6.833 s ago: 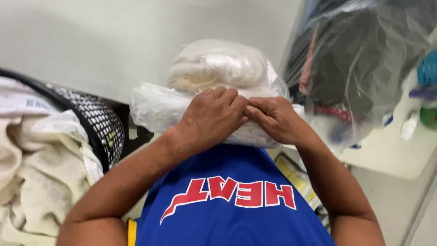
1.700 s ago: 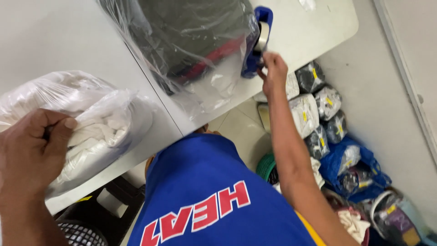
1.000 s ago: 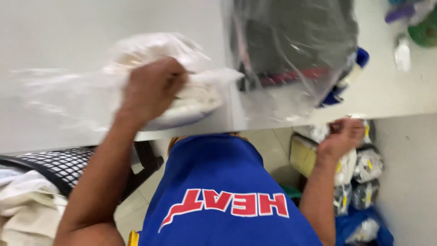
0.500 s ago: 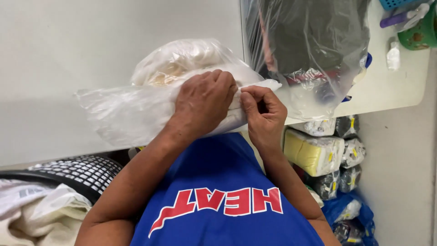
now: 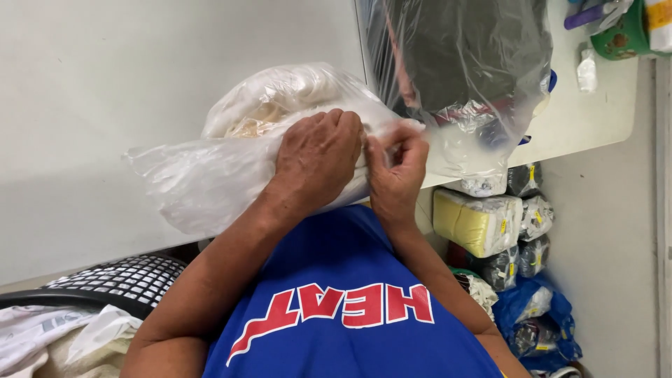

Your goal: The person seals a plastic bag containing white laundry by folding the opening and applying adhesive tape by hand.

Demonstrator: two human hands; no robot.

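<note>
My left hand (image 5: 318, 157) presses the clear bag of pale cloth (image 5: 238, 150) at centre frame, near the table's edge (image 5: 84, 252); my right hand (image 5: 395, 168) pinches its plastic. Upper left stays bare; the contents blur.

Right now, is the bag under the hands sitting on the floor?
No, the clear bag of white cloth lies on the white table, with the left hand and right hand pressing on it.

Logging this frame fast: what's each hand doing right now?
Left hand: pressed flat on the clear bag of cream cloth, fingers curled.
Right hand: pinching the same bag's plastic at its edge.
</note>
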